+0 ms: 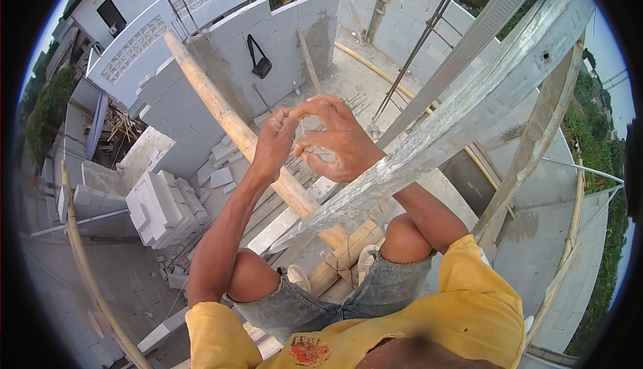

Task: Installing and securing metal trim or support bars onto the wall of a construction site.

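My left hand is closed, its fingertips pinched on a short thin strand, perhaps wire or string. My right hand curls around the same strand, with the index finger reaching to my left fingertips; whether it grips the strand is unclear. Both are raised above a long bamboo pole that runs diagonally below them. A silvery metal beam slants in front of my right forearm. Below, between my knees, short bamboo pieces are lashed together.
Grey block walls surround a concrete floor far below me. A block stack stands at left. Upright rebar, a wooden post and bamboo poles rise around me. A black bag hangs on the far wall.
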Tool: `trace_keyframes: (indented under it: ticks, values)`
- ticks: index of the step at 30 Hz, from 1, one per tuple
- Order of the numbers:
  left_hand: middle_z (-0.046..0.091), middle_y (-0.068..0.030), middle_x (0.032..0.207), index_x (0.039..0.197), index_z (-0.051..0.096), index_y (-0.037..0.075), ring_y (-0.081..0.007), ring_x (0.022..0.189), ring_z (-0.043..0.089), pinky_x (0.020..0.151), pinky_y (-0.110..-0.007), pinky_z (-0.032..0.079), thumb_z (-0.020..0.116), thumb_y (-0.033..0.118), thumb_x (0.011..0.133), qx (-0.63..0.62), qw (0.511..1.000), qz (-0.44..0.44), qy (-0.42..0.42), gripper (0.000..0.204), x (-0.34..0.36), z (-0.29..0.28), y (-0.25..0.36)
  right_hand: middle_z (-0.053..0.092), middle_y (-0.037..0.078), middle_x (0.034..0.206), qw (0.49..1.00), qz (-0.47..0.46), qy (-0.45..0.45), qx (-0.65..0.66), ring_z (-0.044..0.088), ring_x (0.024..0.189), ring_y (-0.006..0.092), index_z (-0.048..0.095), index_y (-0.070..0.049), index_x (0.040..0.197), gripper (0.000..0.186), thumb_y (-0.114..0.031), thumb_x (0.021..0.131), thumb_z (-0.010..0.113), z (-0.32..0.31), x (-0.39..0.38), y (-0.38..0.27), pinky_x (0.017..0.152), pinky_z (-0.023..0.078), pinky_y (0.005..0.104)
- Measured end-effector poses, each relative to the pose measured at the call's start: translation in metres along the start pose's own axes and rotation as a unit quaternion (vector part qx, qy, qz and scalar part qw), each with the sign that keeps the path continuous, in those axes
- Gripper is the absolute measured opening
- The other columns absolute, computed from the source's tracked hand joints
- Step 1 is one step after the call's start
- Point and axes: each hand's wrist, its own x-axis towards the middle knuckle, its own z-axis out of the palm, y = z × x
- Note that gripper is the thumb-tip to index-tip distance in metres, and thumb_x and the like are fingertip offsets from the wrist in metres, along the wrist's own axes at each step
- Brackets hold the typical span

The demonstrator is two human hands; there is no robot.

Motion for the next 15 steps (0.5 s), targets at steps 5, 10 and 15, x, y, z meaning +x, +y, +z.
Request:
trace_keyframes:
  ticks: [5, 10, 15]
  values:
    - [0.041, 0.0084, 0.059, 0.104, 0.056, 0.004, -0.0018, 0.051, 0.033, 0.046, -0.02, 0.028, 0.048, 0.023, 0.097, -0.112, 0.993, -0.032, -0.029, 0.022, -0.004, 0.006, 0.003, 0.061, 0.007, 0.102, 0.772, 0.321, 0.053, 0.546, 0.053, 0.106, 0.0194, 0.066, -0.002, 0.098, 0.018, -0.013, 0.088, 0.056, 0.011, 0.001, 0.014, 0.1, 0.036, 0.0394]
    - [0.039, 0.0081, 0.059, 0.103, 0.056, 0.004, -0.0019, 0.05, 0.032, 0.045, -0.021, 0.027, 0.048, 0.024, 0.097, -0.079, 0.997, 0.002, 0.005, 0.022, -0.002, 0.005, 0.0, 0.061, 0.011, 0.1, 0.646, 0.309, 0.145, 0.682, 0.059, 0.1, 0.0191, 0.055, 0.007, 0.117, 0.033, -0.014, 0.091, 0.051, 0.018, -0.001, 0.024, 0.101, 0.042, 0.0394]
    - [0.045, 0.0033, 0.068, 0.101, 0.058, 0.003, -0.0053, 0.058, 0.039, 0.053, -0.023, 0.033, 0.048, 0.024, 0.097, -0.02, 0.998, 0.057, 0.033, 0.024, 0.0, 0.013, -0.008, 0.059, 0.011, 0.11, 0.661, 0.34, 0.099, 0.662, 0.057, 0.104, 0.0192, 0.041, 0.005, 0.134, 0.048, -0.01, 0.089, 0.051, 0.016, -0.006, 0.029, 0.102, 0.042, 0.0384]
